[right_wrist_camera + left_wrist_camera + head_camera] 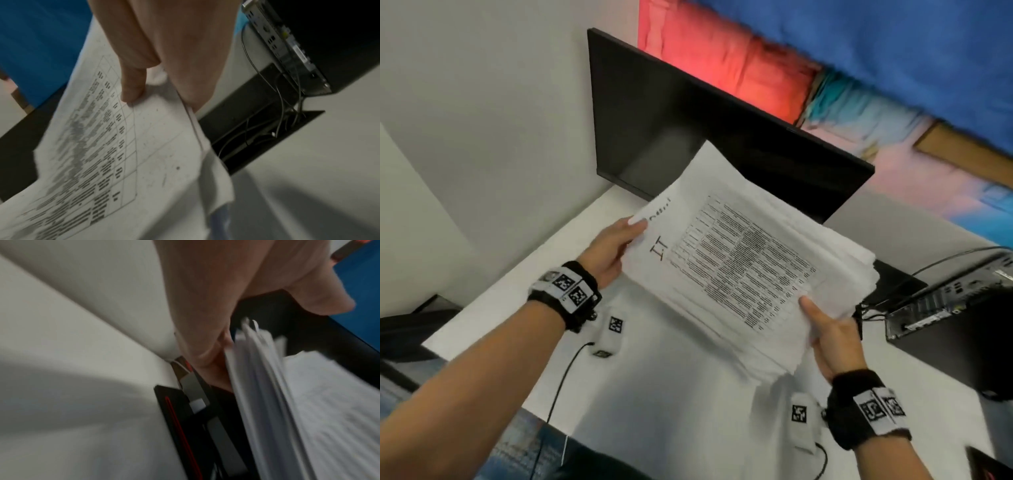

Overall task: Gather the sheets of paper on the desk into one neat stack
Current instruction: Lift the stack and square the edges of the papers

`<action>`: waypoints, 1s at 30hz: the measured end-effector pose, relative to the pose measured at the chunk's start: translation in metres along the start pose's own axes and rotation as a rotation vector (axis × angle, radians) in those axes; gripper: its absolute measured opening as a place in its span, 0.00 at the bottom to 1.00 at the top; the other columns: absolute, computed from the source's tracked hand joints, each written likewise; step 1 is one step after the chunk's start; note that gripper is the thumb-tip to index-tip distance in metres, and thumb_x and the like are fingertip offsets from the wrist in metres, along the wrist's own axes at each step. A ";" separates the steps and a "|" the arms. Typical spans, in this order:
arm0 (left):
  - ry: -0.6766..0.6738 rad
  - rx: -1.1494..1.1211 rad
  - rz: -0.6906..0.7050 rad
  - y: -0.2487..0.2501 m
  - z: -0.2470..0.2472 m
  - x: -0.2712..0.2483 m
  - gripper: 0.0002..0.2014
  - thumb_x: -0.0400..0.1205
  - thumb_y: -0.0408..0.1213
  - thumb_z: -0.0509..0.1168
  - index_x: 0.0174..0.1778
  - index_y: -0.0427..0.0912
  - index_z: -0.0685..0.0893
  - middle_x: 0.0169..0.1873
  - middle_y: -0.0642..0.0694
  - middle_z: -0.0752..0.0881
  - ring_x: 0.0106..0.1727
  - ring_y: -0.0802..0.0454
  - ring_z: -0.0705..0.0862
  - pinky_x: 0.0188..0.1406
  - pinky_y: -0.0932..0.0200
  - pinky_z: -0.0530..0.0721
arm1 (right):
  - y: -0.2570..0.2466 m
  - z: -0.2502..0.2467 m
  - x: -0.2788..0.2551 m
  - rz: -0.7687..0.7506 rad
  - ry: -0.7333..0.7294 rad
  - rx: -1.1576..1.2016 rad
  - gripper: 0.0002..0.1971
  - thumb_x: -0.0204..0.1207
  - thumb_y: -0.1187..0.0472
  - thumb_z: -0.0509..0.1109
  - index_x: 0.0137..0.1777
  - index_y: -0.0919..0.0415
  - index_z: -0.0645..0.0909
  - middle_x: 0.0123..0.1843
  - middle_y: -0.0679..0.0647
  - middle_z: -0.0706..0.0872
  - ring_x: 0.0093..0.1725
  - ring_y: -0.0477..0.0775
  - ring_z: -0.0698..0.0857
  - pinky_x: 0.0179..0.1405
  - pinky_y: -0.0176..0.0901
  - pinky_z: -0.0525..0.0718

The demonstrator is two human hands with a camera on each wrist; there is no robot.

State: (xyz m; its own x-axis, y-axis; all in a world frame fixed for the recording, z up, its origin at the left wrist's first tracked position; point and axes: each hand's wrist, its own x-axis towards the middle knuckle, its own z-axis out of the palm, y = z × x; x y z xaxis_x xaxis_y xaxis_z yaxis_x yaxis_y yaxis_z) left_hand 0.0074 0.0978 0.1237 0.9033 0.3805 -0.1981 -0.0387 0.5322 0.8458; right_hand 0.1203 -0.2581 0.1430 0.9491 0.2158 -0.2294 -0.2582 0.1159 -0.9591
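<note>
A thick stack of paper sheets [750, 270] is held up above the white desk [524, 274] by both hands, in front of a dark monitor [671, 113]. The stack's left edge is gripped by the left hand [609, 253], with the thumb laid over the top sheet and the fingers hidden beneath; in the left wrist view the sheet edges [265, 386] are seen fanned and uneven beside the curled fingers [207, 356]. The near right corner is pinched by the right hand [835, 339], thumb on top; in the right wrist view the thumb [133, 84] is pressed onto the printed table of the top sheet [115, 146]. The top sheet is marked with a handwritten "17". The sheets are not squared, their far and right edges being staggered. Two small tagged white devices [613, 334] with black cables are seen lying on the desk below the stack. A computer case [941, 294] with cables is seen at the right.
</note>
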 end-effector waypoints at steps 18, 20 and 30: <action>0.157 0.511 0.126 -0.053 0.017 0.004 0.26 0.63 0.32 0.86 0.56 0.47 0.88 0.48 0.52 0.95 0.55 0.53 0.92 0.54 0.56 0.88 | 0.052 -0.026 -0.002 -0.143 0.092 -0.254 0.14 0.75 0.74 0.71 0.56 0.59 0.87 0.53 0.49 0.93 0.58 0.55 0.89 0.45 0.29 0.86; 0.123 0.521 0.093 -0.064 0.014 0.003 0.29 0.66 0.20 0.81 0.60 0.46 0.85 0.50 0.42 0.92 0.59 0.37 0.89 0.59 0.42 0.87 | 0.062 -0.028 0.004 -0.124 0.071 -0.323 0.14 0.80 0.74 0.64 0.58 0.59 0.86 0.58 0.54 0.90 0.61 0.57 0.88 0.50 0.27 0.85; 0.274 0.365 0.143 -0.060 0.042 0.015 0.18 0.71 0.34 0.83 0.56 0.42 0.91 0.51 0.45 0.94 0.52 0.51 0.93 0.52 0.52 0.92 | 0.034 -0.016 0.012 -0.054 0.139 -0.186 0.22 0.70 0.60 0.81 0.64 0.56 0.85 0.55 0.49 0.92 0.48 0.38 0.92 0.44 0.30 0.87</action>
State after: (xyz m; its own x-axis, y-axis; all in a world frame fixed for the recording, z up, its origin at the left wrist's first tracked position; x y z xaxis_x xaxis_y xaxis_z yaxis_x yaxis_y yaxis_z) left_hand 0.0413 0.0399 0.0903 0.7518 0.6424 -0.1487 0.0421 0.1783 0.9831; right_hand 0.1261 -0.2671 0.1049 0.9796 0.0773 -0.1853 -0.1809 -0.0601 -0.9817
